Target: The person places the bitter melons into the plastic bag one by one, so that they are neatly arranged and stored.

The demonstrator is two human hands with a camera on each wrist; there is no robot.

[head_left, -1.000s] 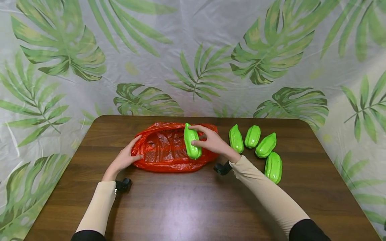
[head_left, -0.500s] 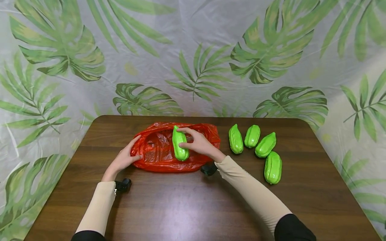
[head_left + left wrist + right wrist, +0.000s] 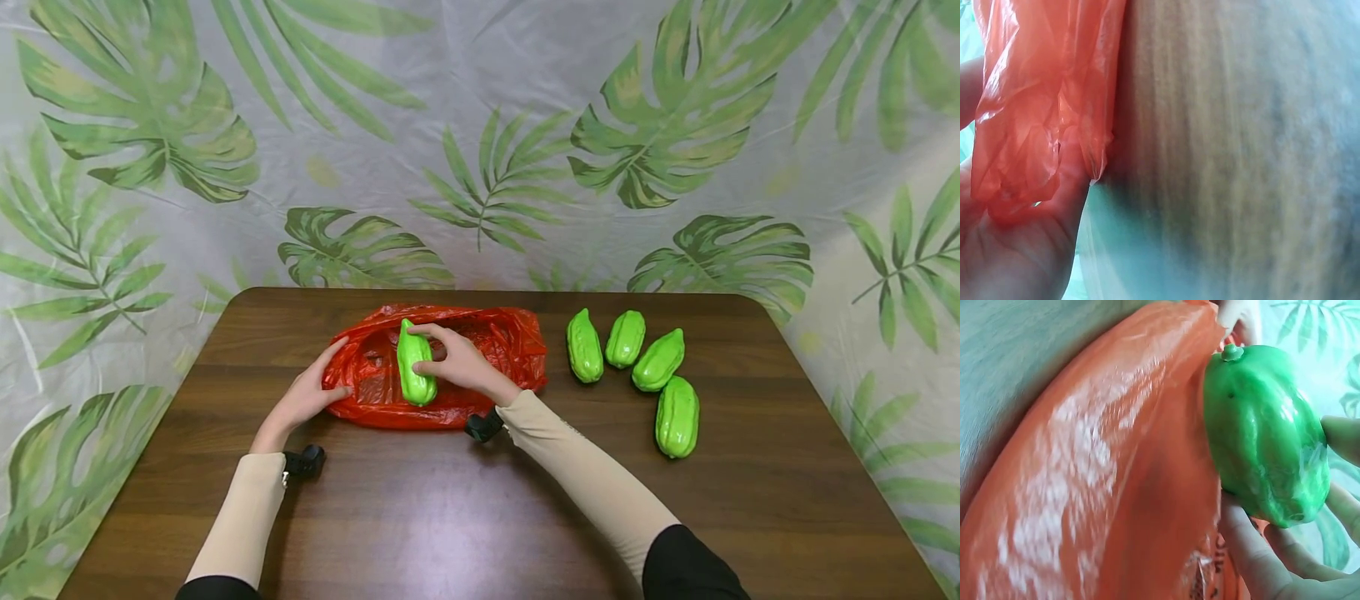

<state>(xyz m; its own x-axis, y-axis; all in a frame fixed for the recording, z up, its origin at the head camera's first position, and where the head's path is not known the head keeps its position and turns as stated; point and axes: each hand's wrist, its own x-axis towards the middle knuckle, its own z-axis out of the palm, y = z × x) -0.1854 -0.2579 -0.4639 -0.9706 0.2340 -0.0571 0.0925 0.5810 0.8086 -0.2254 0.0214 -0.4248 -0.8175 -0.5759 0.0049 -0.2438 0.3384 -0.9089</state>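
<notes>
A red plastic bag (image 3: 457,414) lies on the table with its mouth spread open and facing up. My left hand (image 3: 300,398) holds the bag's left end, thumb and fingers apart along the rim; in the left wrist view the thumb (image 3: 1072,169) shows through the thin plastic. Over the left half of the opening, my right hand (image 3: 461,360) grips a glossy green ridged gourd (image 3: 415,367) between thumb and fingers, its pointed tip toward the back. Seen from the right wrist, the gourd's stubby stem end faces the camera, close beside the bag's side.
Several more green gourds (image 3: 659,360) lie in a loose curve on the brown wooden table (image 3: 450,517), right of the bag. Behind the table hangs a pale leaf-patterned cloth (image 3: 510,83). A small black camera (image 3: 483,425) sits at the right wrist.
My right hand has carried the gourd leftward, from the right part of the bag's opening to its left half. The left hand has stayed at the bag's left end.
</notes>
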